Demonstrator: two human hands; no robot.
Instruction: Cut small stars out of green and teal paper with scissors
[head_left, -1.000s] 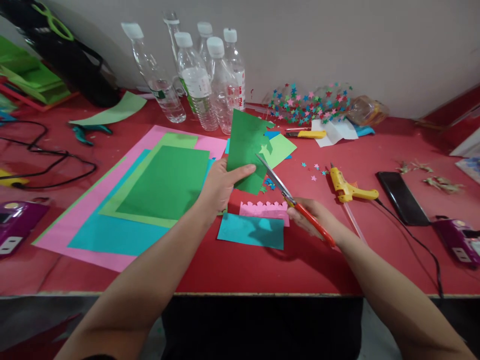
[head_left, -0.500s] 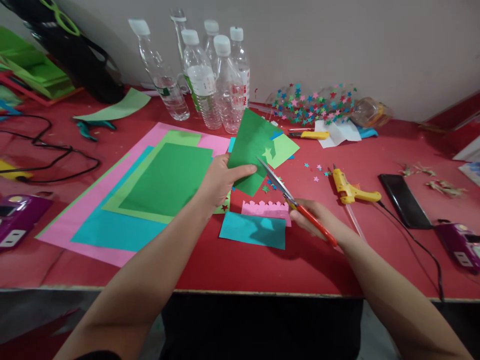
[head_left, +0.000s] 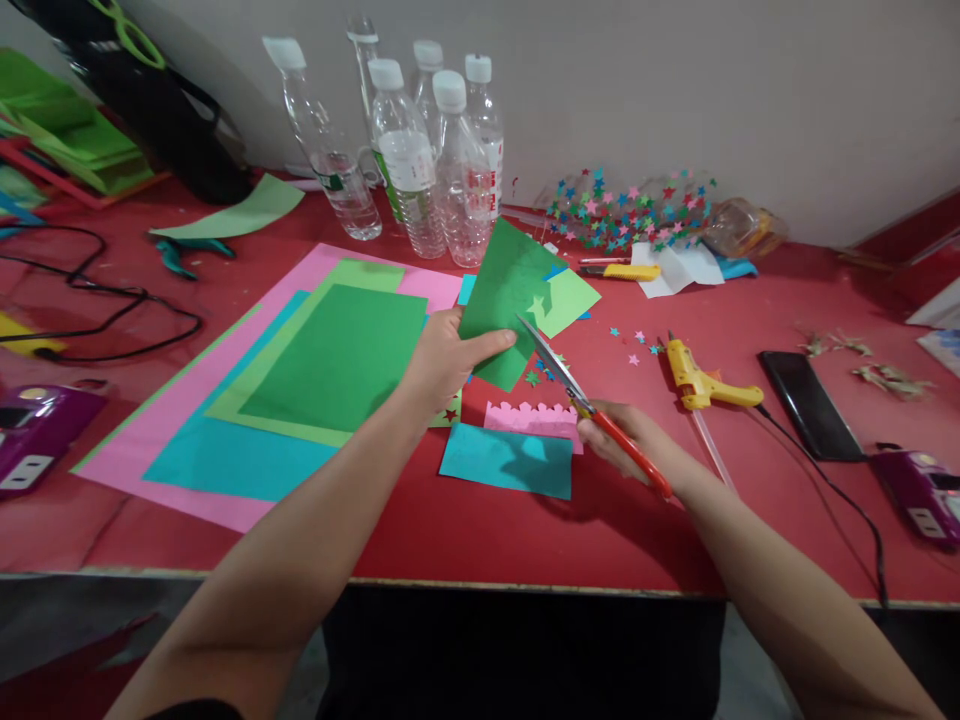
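Observation:
My left hand (head_left: pixel 450 360) grips a dark green sheet of paper (head_left: pixel 499 280) above the table, thumb on its face. In my right hand (head_left: pixel 626 435) are red-handled scissors (head_left: pixel 562 375), whose blade tips lie across the lower right part of that sheet. A small light green star (head_left: pixel 536 307) shows beside the blades. Behind the sheet is a light green piece of paper (head_left: pixel 574 300). Below the hands lie a blue paper rectangle (head_left: pixel 502 465) and a pink strip (head_left: pixel 529 417) with a scalloped edge. Small paper stars (head_left: pixel 533 378) are scattered under the scissors.
Stacked coloured sheets (head_left: pixel 337 350) lie at left. Several plastic bottles (head_left: pixel 409 170) stand along the wall, beside a star-covered clear bottle (head_left: pixel 634 212). A yellow cutter (head_left: pixel 630 272), a glue gun (head_left: pixel 697 378) with its cord and a black phone (head_left: pixel 810 400) are at right.
Almost nothing differs. The view has shifted very slightly, while both hands, the green paper and the scissors keep the same positions relative to each other.

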